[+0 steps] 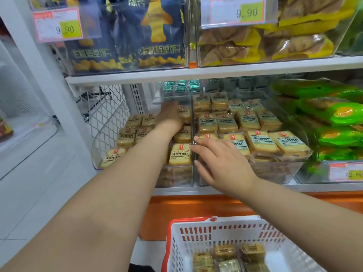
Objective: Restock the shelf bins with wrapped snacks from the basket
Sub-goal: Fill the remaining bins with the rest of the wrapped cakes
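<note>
- Wrapped toast-slice snacks point(179, 154) fill two clear shelf bins point(275, 169) at frame centre; more lie in the white basket point(176, 242), lower right.
- Left hand point(170, 114) reaches deep among packs; grip unclear.
- Right hand point(220, 160), fingers spread, touches the divider.

Both arms are bare and extended forward, away from the body.

The left forearm runs from the lower left corner diagonally up toward centre, nearly straight at the elbow. The left hand point(170, 114) is at full reach, back of the hand toward the camera, wrist bent slightly. Its fingers point away and down; their tips are hidden from view, so the grip cannot be determined.

The right forearm enters from the lower right edge and angles up and left. The right hand point(220, 160) sits nearer and lower than the left, palm down, fingers spread and nearly straight, pointing left, thumb held below them.
</note>
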A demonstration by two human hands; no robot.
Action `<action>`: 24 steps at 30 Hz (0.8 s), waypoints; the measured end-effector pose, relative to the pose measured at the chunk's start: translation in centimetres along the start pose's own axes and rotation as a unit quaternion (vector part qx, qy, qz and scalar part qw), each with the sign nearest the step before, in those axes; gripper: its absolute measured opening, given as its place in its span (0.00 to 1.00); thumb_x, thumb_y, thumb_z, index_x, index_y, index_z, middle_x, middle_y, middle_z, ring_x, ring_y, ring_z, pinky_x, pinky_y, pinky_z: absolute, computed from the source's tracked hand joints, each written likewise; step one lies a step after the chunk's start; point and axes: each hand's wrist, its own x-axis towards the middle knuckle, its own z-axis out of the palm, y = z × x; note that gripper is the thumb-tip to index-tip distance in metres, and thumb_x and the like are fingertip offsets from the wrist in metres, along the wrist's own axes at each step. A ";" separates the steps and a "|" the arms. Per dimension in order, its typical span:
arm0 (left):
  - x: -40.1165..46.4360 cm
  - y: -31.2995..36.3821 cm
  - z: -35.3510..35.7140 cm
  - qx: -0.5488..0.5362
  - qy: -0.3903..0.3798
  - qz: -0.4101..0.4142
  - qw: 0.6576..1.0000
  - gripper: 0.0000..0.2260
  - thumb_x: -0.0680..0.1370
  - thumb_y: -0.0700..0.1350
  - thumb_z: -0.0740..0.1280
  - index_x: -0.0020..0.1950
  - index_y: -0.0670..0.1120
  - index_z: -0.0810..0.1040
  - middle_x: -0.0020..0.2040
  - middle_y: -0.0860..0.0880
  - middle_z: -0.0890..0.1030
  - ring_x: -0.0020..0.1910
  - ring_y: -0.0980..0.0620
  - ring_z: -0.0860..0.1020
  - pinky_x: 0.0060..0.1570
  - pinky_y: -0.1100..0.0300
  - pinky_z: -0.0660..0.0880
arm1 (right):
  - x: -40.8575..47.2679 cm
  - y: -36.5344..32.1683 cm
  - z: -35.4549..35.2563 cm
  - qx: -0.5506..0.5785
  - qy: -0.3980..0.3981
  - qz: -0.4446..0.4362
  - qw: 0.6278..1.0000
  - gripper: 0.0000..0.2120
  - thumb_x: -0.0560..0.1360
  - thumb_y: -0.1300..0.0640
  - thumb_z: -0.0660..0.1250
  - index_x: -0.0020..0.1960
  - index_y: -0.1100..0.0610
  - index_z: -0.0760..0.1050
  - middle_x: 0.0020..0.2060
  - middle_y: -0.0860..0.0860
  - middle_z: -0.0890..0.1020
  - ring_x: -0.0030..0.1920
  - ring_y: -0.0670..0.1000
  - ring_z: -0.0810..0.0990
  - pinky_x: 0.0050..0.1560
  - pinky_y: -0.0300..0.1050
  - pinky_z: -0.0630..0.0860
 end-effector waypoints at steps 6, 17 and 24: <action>-0.3 0.1 -0.3 -0.040 -0.039 -0.025 0.998 0.31 0.76 0.42 0.70 0.76 0.48 0.60 0.70 0.45 0.70 0.60 0.48 0.74 0.41 0.62 0.68 | 0.0 -0.2 -0.3 -0.004 -0.025 0.016 1.000 0.18 0.77 0.50 0.58 0.62 0.56 0.77 0.59 0.53 0.79 0.56 0.52 0.77 0.58 0.50 0.71; -16.5 1.4 -4.7 -0.184 0.088 0.026 0.979 0.17 0.78 0.39 0.63 0.67 0.47 0.74 0.66 0.46 0.74 0.64 0.48 0.73 0.64 0.56 0.69 | -4.0 -4.1 -2.7 -0.001 -0.098 0.061 0.993 0.27 0.72 0.55 0.68 0.70 0.59 0.70 0.68 0.55 0.74 0.71 0.55 0.70 0.71 0.58 0.65; -30.7 -0.8 0.9 -0.231 0.046 0.004 0.972 0.17 0.78 0.37 0.60 0.65 0.48 0.74 0.64 0.50 0.74 0.62 0.52 0.73 0.58 0.64 0.67 | -11.1 -8.4 -2.1 0.047 -0.156 0.016 0.986 0.18 0.70 0.53 0.60 0.57 0.58 0.76 0.52 0.55 0.80 0.54 0.57 0.79 0.53 0.51 0.73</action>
